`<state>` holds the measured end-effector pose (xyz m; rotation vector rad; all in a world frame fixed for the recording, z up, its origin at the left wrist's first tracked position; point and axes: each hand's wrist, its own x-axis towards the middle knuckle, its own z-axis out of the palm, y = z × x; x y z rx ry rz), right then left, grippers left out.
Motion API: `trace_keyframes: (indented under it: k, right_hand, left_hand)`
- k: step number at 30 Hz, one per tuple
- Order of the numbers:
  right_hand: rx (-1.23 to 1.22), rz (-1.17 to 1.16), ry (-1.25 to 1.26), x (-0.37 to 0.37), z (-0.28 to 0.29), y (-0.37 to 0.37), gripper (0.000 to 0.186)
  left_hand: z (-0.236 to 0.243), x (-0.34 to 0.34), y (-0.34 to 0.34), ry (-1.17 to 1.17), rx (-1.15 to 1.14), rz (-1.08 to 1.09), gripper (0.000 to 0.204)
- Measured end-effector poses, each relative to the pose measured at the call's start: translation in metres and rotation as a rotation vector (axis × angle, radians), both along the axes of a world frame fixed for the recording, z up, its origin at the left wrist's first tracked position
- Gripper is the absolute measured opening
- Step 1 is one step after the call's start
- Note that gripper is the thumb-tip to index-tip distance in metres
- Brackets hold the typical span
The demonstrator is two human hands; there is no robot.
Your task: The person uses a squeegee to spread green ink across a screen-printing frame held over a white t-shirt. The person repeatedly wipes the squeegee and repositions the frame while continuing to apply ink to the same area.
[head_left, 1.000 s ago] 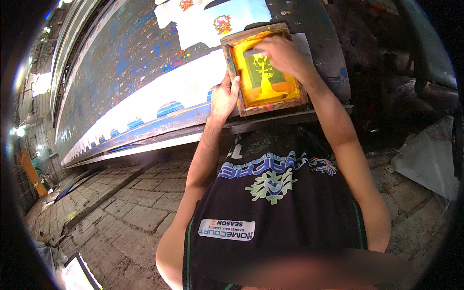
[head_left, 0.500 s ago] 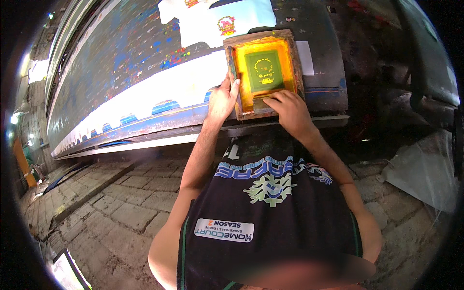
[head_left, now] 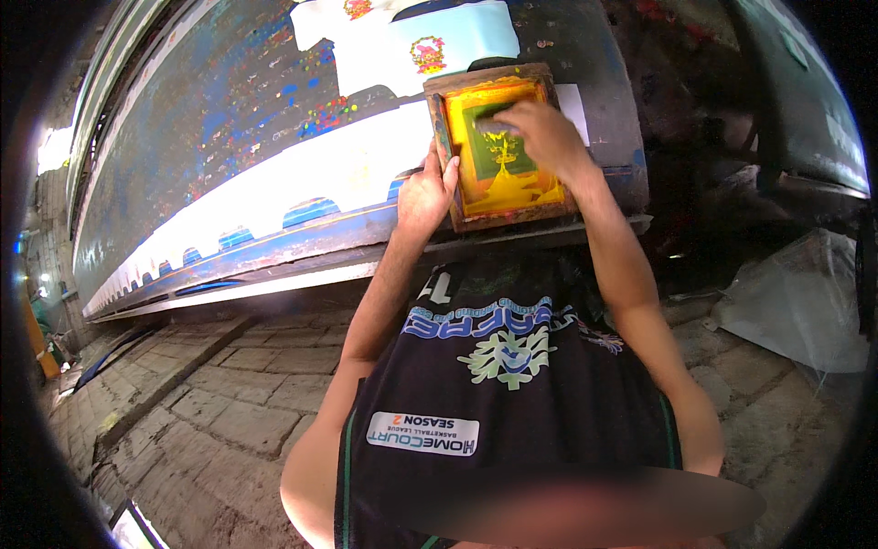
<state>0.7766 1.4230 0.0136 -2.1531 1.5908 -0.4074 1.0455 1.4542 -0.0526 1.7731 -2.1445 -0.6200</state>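
Observation:
A wooden screen-printing frame [head_left: 503,220] lies on the long table, with yellow ink spread over its mesh and a green stencil area [head_left: 521,163] in the middle. My left hand [head_left: 425,194] grips the frame's left side, thumb along the wood. My right hand [head_left: 541,137], slightly blurred, is over the far part of the mesh. Its fingers are closed on a squeegee [head_left: 492,124], mostly hidden under them. Below the stencil, a thick patch of yellow ink [head_left: 512,190] covers the near end of the mesh.
Beyond the frame lie white printed fabric pieces [head_left: 466,37] with small colourful designs. White cut pieces [head_left: 347,156] run along the table's near edge to the left. The dark table [head_left: 219,101] is spattered with paint. A translucent plastic sheet [head_left: 791,302] sits at the right.
My right hand has moved the squeegee from the frame's near end toward its far end. Yellow ink now shows across the near mesh. My left hand keeps its grip.

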Motion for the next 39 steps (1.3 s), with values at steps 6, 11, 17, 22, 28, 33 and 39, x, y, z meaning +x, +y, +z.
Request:
trace_keyframes:
  k: [6, 11, 17, 22, 28, 33, 39]
  right_hand:
    - [-0.03, -0.103, -0.032, 0.031, 0.01, 0.112, 0.048]
    - [0.006, -0.106, -0.119, 0.024, 0.008, 0.105, 0.045]
    - [0.125, -0.074, -0.096, 0.019, 0.019, 0.09, 0.047]
    - [0.194, -0.057, -0.092, 0.028, 0.017, 0.105, 0.052]
    - [0.231, -0.178, -0.371, -0.006, 0.009, 0.111, 0.057]
    - [0.058, -0.549, -0.557, -0.056, -0.003, 0.131, 0.068]
    - [0.337, -0.537, -0.771, -0.173, -0.037, 0.177, 0.065]
  left_hand:
    - [-0.003, 0.007, 0.0, 0.032, -0.04, -0.071, 0.067]
    - [-0.006, 0.014, -0.004, -0.076, -0.176, -0.133, 0.072]
    - [-0.013, 0.018, -0.013, -0.02, -0.111, -0.187, 0.077]
    - [-0.006, 0.016, -0.027, 0.189, 0.041, -0.14, 0.084]
    - [0.005, 0.014, -0.037, 0.182, 0.178, -0.127, 0.094]
    - [0.019, -0.015, -0.016, 0.252, 0.095, -0.115, 0.095]
    - [0.057, -0.1, 0.01, 0.261, 0.158, -0.098, 0.097]
